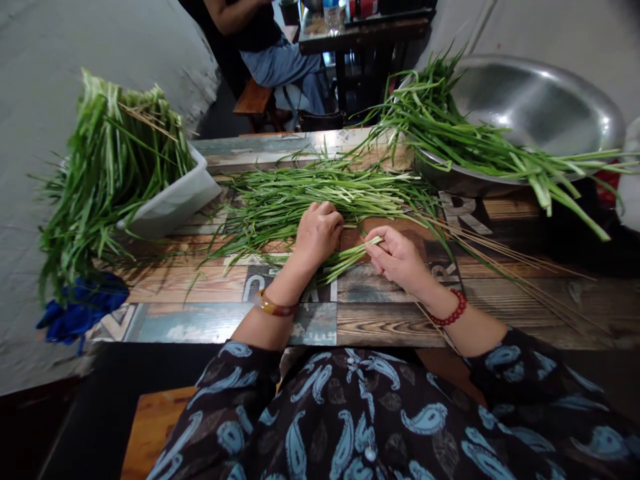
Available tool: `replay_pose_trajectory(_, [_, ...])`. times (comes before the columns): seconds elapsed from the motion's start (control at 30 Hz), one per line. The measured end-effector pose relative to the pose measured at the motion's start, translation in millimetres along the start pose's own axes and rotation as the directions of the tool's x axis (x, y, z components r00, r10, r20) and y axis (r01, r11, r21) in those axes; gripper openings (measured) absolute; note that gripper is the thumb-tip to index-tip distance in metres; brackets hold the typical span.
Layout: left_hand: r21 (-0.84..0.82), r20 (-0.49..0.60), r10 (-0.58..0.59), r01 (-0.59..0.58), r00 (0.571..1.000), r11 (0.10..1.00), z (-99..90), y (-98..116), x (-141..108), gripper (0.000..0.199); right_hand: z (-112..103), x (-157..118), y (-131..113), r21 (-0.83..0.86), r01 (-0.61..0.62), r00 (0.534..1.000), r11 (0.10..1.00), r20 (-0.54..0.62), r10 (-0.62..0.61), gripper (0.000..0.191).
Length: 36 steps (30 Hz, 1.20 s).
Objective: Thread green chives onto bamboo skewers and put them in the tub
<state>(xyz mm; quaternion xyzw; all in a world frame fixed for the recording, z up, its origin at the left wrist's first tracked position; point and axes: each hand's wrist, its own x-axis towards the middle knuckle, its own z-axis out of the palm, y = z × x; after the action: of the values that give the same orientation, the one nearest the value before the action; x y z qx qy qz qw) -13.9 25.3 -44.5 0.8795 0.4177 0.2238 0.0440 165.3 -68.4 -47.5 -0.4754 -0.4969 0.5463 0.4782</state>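
A loose pile of garlic chives [330,190] lies across the middle of the table, pale stem ends to the right. My left hand [319,232] is at the pile's near edge, fingers curled and closed on chives there; its fingertips are partly hidden. Between the thumb and fingers of my right hand [395,257] is a small bunch of chives [350,259], leaves trailing left towards my left wrist. A thin stick [424,311] shows below my right wrist; whether that hand grips it I cannot tell. Several thin skewers [505,250] lie on the right.
At left, a white plastic bin [173,200] is heaped with chives, with blue cloth or plastic [87,307] below. A large steel bowl [540,100] with more chives stands back right. The patterned wooden table [190,323] is before me. Beyond, a person [280,60] sits by another table [360,40].
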Motion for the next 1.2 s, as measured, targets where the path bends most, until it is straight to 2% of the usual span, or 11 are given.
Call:
replay_pose_trajectory(0.1, [-0.090,-0.066,-0.026,0.020,0.997,0.996,-3.5,3.5,-1.4,0.008,-0.1,-0.4,-1.5,-0.001,0.000,1.000,1.000,-0.010,0.000,0.031])
replay_pose_trajectory(0.2, [-0.306,-0.117,-0.094,0.054,0.989,0.951,-5.1,9.3,-3.6,0.005,-0.3,-0.6,-2.6,0.003,0.005,1.000,1.000,-0.019,-0.005,0.032])
replay_pose_trajectory(0.3, [-0.550,-0.069,-0.175,0.109,0.982,0.828,-5.1,17.3,-6.5,0.006,-0.5,-0.5,-3.6,0.003,0.008,0.999,1.000,-0.032,-0.008,0.032])
replay_pose_trajectory(0.37, [-0.610,-0.031,-0.187,0.129,0.982,0.781,-5.8,22.4,-8.2,0.009,-0.6,-0.6,-4.5,0.008,0.005,0.999,1.000,-0.038,-0.005,0.033])
replay_pose_trajectory(0.6, [-0.635,-0.002,-0.135,0.103,0.991,0.765,-11.3,32.1,-9.7,0.011,-1.1,-1.3,-6.0,0.032,-0.006,1.000,0.999,-0.028,0.007,0.038])
replay_pose_trajectory(1.2, [-0.647,0.007,-0.146,0.116,0.989,0.753,-12.9,37.0,-11.7,0.013,-2.2,-2.7,-4.2,-0.018,0.008,0.999,1.000,-0.032,-0.009,0.038])
